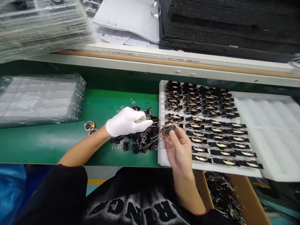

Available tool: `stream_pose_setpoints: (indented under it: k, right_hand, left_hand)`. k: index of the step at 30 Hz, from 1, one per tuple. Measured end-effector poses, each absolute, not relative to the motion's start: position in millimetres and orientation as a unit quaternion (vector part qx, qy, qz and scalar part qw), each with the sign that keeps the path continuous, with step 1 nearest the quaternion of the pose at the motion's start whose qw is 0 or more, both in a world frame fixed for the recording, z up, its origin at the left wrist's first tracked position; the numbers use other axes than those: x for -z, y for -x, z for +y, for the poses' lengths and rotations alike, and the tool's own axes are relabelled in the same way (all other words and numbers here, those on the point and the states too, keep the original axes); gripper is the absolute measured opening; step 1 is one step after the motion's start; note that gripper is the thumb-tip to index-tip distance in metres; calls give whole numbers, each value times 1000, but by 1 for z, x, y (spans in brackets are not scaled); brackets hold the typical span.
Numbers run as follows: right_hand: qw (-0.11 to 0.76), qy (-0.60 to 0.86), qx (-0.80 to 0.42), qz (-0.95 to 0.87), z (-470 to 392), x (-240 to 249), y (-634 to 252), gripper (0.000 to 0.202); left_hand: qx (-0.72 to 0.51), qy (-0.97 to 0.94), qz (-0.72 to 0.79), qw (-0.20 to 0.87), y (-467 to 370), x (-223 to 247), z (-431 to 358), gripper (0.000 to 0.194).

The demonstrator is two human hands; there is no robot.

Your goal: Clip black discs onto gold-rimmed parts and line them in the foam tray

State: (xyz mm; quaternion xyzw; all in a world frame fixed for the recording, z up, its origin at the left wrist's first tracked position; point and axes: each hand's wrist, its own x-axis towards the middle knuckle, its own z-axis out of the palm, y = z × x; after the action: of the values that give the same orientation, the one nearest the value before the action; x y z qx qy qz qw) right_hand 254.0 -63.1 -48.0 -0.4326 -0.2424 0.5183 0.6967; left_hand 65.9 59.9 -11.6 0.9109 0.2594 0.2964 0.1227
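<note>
My left hand (128, 122), in a white glove, pinches the wire handles of a black binder clip (154, 120) above a pile of binder clips (142, 140) on the green table. My bare right hand (179, 147) holds a small round dark piece with a gold-coloured rim (168, 129), thumb on its face. It is over the left edge of a white foam tray (164, 156). Rows of black clips with gold-edged pieces (217, 137) fill much of that tray. Two similar round pieces (89, 126) lie on the table by my left forearm.
Clear plastic trays (39, 97) are stacked at the left, with more (42, 28) on the shelf above. Another white foam tray (272, 125) lies at the right. Below the table edge, a cardboard box (248, 200) holds many clips. Black foam (229, 28) sits on the shelf.
</note>
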Motion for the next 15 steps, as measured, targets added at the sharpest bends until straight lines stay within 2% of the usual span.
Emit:
stream_pose_setpoints:
  k: [6, 15]
  right_hand:
    - [757, 373, -522, -122, -40, 41, -232, 19]
    - [759, 355, -537, -98, -26, 39, -206, 23]
  left_hand:
    - [-362, -880, 258, 171, -77, 15, 45, 43]
    - [-371, -833, 338, 231, -83, 17, 36, 47]
